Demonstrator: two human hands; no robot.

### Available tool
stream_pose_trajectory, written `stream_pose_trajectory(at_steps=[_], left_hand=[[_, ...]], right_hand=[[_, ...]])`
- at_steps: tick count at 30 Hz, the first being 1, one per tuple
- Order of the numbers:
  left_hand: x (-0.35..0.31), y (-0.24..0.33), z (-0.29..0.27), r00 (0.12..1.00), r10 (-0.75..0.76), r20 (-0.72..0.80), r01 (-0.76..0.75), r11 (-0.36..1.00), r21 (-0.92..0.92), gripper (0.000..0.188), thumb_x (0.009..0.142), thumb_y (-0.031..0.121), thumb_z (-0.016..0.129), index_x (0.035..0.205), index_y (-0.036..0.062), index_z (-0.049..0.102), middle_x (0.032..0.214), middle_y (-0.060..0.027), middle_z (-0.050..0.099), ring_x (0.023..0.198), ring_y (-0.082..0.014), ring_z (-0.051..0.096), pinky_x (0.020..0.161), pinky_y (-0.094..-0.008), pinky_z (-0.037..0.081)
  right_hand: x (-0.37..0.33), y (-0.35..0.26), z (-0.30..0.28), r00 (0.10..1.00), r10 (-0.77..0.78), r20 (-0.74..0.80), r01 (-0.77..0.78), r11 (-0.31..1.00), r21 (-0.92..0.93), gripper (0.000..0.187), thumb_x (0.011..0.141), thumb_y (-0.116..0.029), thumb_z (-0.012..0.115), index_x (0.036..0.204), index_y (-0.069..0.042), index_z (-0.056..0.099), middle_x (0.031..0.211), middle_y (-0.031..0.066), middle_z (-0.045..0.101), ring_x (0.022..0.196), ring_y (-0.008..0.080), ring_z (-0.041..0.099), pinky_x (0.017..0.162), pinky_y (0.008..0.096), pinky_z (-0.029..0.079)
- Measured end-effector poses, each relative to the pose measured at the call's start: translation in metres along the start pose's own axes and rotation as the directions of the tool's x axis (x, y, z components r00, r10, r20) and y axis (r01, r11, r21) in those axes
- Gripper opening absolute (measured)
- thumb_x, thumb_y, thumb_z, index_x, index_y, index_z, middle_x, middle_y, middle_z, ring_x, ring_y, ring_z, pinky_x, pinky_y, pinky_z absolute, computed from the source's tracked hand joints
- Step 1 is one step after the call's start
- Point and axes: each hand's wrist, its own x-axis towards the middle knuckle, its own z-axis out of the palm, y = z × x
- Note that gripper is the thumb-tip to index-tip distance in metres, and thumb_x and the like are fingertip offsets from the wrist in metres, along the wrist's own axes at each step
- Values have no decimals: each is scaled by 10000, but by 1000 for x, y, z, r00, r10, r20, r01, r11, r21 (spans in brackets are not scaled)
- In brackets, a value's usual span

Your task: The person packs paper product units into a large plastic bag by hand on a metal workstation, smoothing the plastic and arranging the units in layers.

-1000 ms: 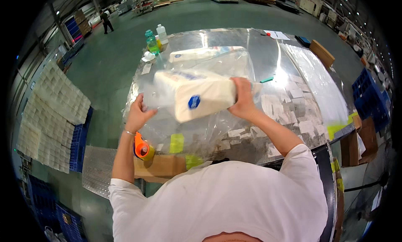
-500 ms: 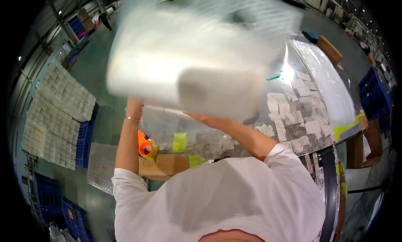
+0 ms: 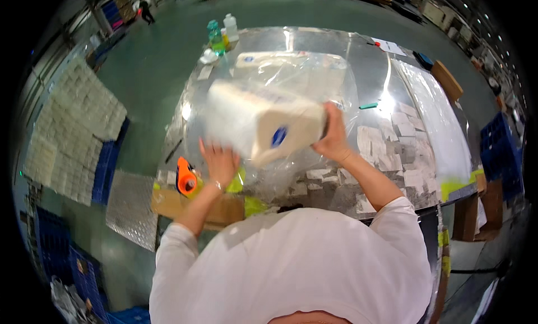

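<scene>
A white, box-shaped pack [image 3: 263, 119] with a blue oval mark on its near end is tilted above the table, smeared by motion. My right hand [image 3: 333, 134] grips its right end, fingers wrapped round the edge. At the near left side of the pack, my left hand [image 3: 219, 162] has its fingers stretched out and spread; I cannot tell whether they touch it. Clear plastic film [image 3: 344, 80] lies crumpled under and behind the pack. Beneath that film, farther back, is a flat white piece [image 3: 252, 59] with a blue mark.
An orange tape dispenser [image 3: 186, 177] sits by my left forearm, a dark pen-like tool [image 3: 174, 150] beyond it. Bottles [image 3: 230, 28] stand at the far left corner. A green cutter [image 3: 368, 106], paper scraps [image 3: 378, 150] and white plastic sheets [image 3: 443, 119] lie on the right.
The large blurred white object that was raised close before me is gone from there; the pack is now lower, over the table. My right hand moved right, my left hand nearer. The tabletop shows more.
</scene>
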Motion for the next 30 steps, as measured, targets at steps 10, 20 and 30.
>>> stream_pose_trajectory(at_steps=[10,20,30], left_hand=[[69,0,-54,925,-321,-205,116,750,-651,215,817,294,513,853,103,607,668,-124,587,636,-307,565,565,-370,440],[65,-6,-119,958,-261,122,149,87,-985,395,869,323,458,625,16,513,545,2,470,493,-104,429,483,-266,385],[62,-78,-85,950,-255,-181,-24,518,-855,305,867,276,464,724,13,524,647,-39,521,546,-179,457,522,-313,395]], right_hand=[[20,-37,-20,848,462,-259,-433,887,162,963,550,-130,788,1291,12,189,1242,172,331,1135,262,362,935,331,317],[-2,-24,86,987,162,-26,-162,986,-24,554,651,-26,698,1128,39,424,1101,98,510,990,207,487,857,326,402],[64,18,15,862,-343,374,396,915,-73,732,565,-143,652,1209,-24,325,1113,193,468,1046,354,439,919,445,304]])
